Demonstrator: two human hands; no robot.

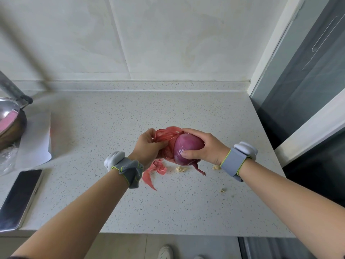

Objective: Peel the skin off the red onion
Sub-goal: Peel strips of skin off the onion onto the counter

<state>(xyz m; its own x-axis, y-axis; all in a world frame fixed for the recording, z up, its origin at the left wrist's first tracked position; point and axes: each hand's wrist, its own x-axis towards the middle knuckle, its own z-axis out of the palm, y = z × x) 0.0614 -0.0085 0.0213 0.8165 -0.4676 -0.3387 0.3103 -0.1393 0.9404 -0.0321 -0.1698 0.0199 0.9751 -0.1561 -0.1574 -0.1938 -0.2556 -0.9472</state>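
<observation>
The red onion (186, 146) is held above the speckled counter, its shiny purple flesh bare on the side facing me. My right hand (207, 146) grips it, fingers over the top and thumb on the near side. My left hand (147, 146) pinches a sheet of thin red skin (164, 136) that still hangs from the onion's left side. The onion's dark stem tip (201, 171) points down toward the counter. Loose strips of peeled skin (153, 172) lie on the counter below my left wrist.
A phone (18, 199) lies at the counter's front left edge. A metal bowl (9, 120) and white paper (35, 143) sit at far left. Small pale scraps (181, 169) dot the counter (115, 128) under the onion. A dark glass door (306, 90) bounds the right side.
</observation>
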